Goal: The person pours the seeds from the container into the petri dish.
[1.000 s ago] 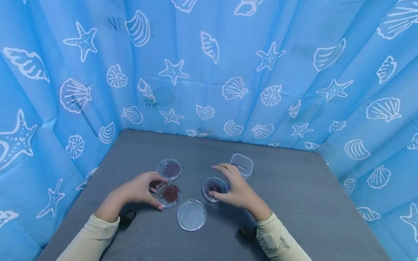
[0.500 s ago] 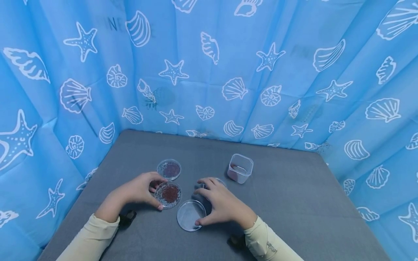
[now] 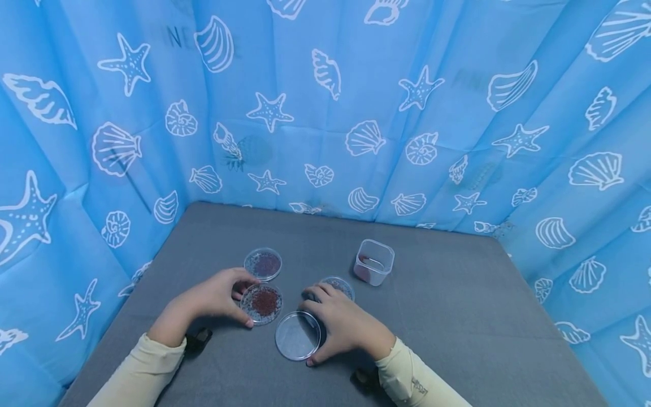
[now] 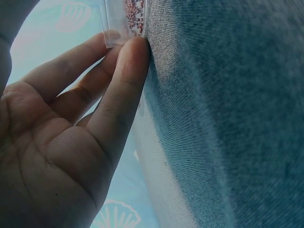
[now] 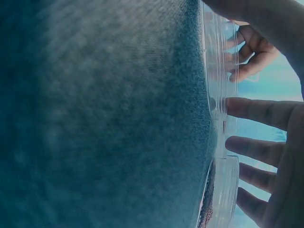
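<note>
My left hand (image 3: 218,294) holds a round clear petri dish (image 3: 263,304) of dark red granules by its rim, the thumb at its near edge. In the left wrist view, the fingers (image 4: 133,57) meet the wall of that dish. A second clear petri dish (image 3: 292,343), with no granules visible in it, is gripped by my right hand (image 3: 346,325), the thumb at the near side and the fingers at the far side. Behind those fingers lies a third petri dish (image 3: 339,285), partly hidden; dark granules show in the right wrist view.
Another dish (image 3: 263,264) with dark granules sits behind the left hand's one. A square clear plastic tub (image 3: 374,263) holding something reddish stands at the back right. All rest on a grey cloth-covered table (image 3: 458,316). A blue shell-patterned curtain (image 3: 325,113) encloses it.
My right hand has moved left and nearer, from the dish beside the tub to the clear dish, and its fingers have closed in on that rim. My left hand has kept still.
</note>
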A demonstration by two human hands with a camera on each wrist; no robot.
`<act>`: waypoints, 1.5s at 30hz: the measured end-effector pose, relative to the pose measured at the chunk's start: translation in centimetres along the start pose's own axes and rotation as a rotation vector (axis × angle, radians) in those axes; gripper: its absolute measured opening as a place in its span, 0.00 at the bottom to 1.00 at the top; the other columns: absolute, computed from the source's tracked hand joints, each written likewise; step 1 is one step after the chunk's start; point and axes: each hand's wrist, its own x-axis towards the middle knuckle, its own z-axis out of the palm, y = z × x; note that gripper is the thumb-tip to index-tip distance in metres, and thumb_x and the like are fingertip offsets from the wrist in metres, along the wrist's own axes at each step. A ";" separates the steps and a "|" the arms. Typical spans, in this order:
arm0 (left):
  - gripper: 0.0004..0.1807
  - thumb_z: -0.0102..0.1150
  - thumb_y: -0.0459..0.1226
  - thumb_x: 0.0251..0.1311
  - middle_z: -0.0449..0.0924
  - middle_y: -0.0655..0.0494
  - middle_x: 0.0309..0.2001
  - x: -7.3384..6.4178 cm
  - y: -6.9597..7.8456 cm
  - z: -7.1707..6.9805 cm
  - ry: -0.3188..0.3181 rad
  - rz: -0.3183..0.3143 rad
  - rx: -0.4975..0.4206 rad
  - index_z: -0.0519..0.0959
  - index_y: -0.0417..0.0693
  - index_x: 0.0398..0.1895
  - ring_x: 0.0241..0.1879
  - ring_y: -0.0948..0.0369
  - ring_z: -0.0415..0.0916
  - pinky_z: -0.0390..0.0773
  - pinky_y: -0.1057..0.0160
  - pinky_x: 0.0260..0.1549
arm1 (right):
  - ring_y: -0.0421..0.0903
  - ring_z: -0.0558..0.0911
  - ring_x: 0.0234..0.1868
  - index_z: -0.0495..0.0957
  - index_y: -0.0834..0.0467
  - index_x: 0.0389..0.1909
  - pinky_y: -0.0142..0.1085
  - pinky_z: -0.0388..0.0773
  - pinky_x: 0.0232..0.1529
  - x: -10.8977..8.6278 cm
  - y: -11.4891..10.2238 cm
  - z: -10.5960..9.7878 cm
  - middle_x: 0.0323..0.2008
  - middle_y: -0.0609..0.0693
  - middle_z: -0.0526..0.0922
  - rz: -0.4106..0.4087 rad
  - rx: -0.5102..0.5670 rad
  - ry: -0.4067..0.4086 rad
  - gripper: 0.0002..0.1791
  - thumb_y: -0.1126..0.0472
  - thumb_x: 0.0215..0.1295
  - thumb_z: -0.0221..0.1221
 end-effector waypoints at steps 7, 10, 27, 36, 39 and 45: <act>0.49 0.91 0.44 0.38 0.79 0.50 0.56 0.0 -0.2 -0.1 -0.013 0.001 -0.006 0.79 0.43 0.68 0.54 0.55 0.80 0.88 0.57 0.52 | 0.56 0.64 0.80 0.75 0.45 0.72 0.59 0.65 0.79 0.2 0.0 0.2 0.77 0.51 0.68 -0.022 -0.035 0.010 0.53 0.25 0.46 0.76; 0.48 0.91 0.43 0.39 0.79 0.49 0.55 0.0 -0.2 -0.1 -0.016 0.016 -0.007 0.79 0.41 0.67 0.53 0.54 0.80 0.88 0.57 0.52 | 0.55 0.64 0.79 0.75 0.45 0.71 0.59 0.66 0.79 0.3 0.0 0.1 0.77 0.51 0.69 -0.019 -0.017 0.013 0.52 0.26 0.46 0.76; 0.49 0.92 0.45 0.37 0.79 0.51 0.56 0.2 -0.4 0.1 0.004 0.004 0.003 0.79 0.43 0.67 0.54 0.55 0.80 0.88 0.57 0.52 | 0.46 0.71 0.73 0.74 0.44 0.71 0.51 0.80 0.68 -1.3 1.5 -1.7 0.74 0.47 0.72 -0.083 0.364 0.230 0.49 0.36 0.47 0.80; 0.49 0.91 0.45 0.37 0.79 0.50 0.56 0.0 -0.3 0.0 0.005 0.014 0.011 0.79 0.43 0.67 0.53 0.55 0.80 0.88 0.57 0.52 | 0.46 0.76 0.70 0.73 0.42 0.72 0.53 0.82 0.67 -1.7 2.0 -2.1 0.70 0.47 0.76 -0.171 0.489 0.321 0.50 0.45 0.45 0.84; 0.49 0.91 0.45 0.37 0.79 0.50 0.56 0.1 -0.3 0.0 0.005 0.014 0.008 0.79 0.43 0.67 0.54 0.55 0.80 0.88 0.57 0.52 | 0.48 0.78 0.68 0.74 0.44 0.72 0.52 0.83 0.64 -1.8 2.1 -2.3 0.69 0.47 0.77 -0.188 0.506 0.340 0.49 0.47 0.46 0.84; 0.49 0.91 0.44 0.37 0.78 0.50 0.56 0.1 -0.3 0.0 0.003 0.011 0.005 0.79 0.43 0.67 0.54 0.55 0.79 0.88 0.58 0.53 | 0.49 0.79 0.70 0.73 0.46 0.74 0.54 0.80 0.68 -2.2 2.2 -2.8 0.71 0.45 0.79 -0.167 0.602 0.331 0.50 0.50 0.48 0.83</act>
